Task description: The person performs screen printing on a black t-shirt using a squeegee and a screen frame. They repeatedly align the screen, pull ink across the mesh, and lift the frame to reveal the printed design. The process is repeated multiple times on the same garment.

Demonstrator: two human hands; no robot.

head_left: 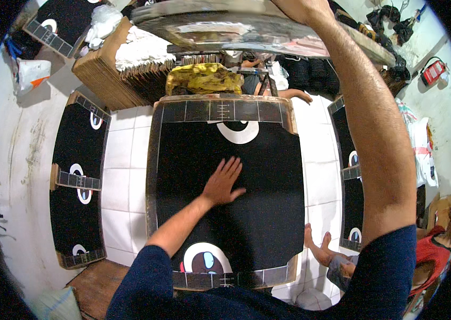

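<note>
We press our left hand [224, 183] flat, fingers spread, on the black cloth [247, 213] covering the printing board [153, 176], while our right hand [303, 9] grips the raised screen frame [236, 26] above, a white oval print [238, 132] just beyond our fingertips.

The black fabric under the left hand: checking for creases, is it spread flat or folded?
Spread flat: the black fabric covers the board edge to edge, left hand pressed palm-down on it.

My single head camera looks steeply down from above, close over the black-covered surface [225, 213]; fisheye bending curves the tiled floor [124, 176] and side boards toward the rim.
</note>
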